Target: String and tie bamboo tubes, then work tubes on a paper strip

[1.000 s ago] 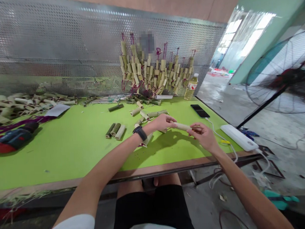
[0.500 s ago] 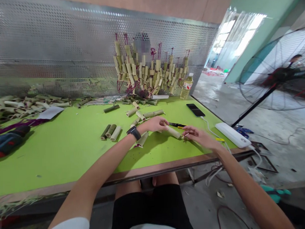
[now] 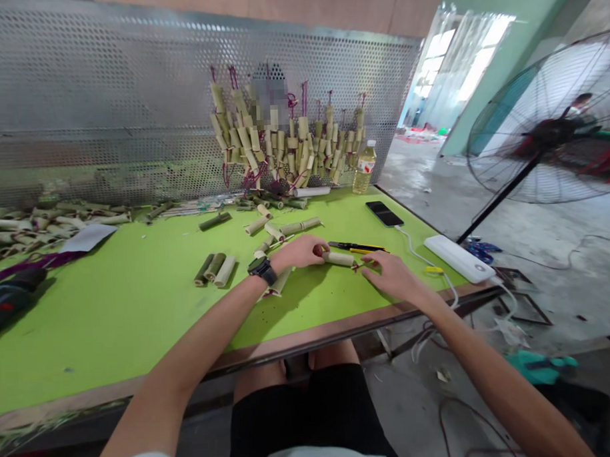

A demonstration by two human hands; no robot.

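Note:
My left hand (image 3: 306,250), with a dark watch on its wrist, is closed on a pale bamboo tube (image 3: 339,258) just above the green table. At the tube's right end a bit of dark red-purple cord (image 3: 356,267) shows. My right hand (image 3: 393,276) pinches a thin stick (image 3: 363,264) whose tip meets that end; how far it reaches inside is hidden. Behind the tube lies a black and yellow cutter knife (image 3: 358,246). Under my left wrist rests another bamboo piece (image 3: 279,283) with purple cord at its end.
Several cut bamboo tubes (image 3: 215,267) lie left of my hands, more behind them. Strung bamboo pieces (image 3: 302,145) hang on the perforated metal panel. An oil bottle (image 3: 363,168), a phone (image 3: 384,214) and a cabled power bank (image 3: 459,259) are right; a power drill (image 3: 14,298) is far left.
The bamboo tube has turned closer to level in my left hand. My right hand has shifted slightly left with the stick at the tube's end. The camera view has moved a little.

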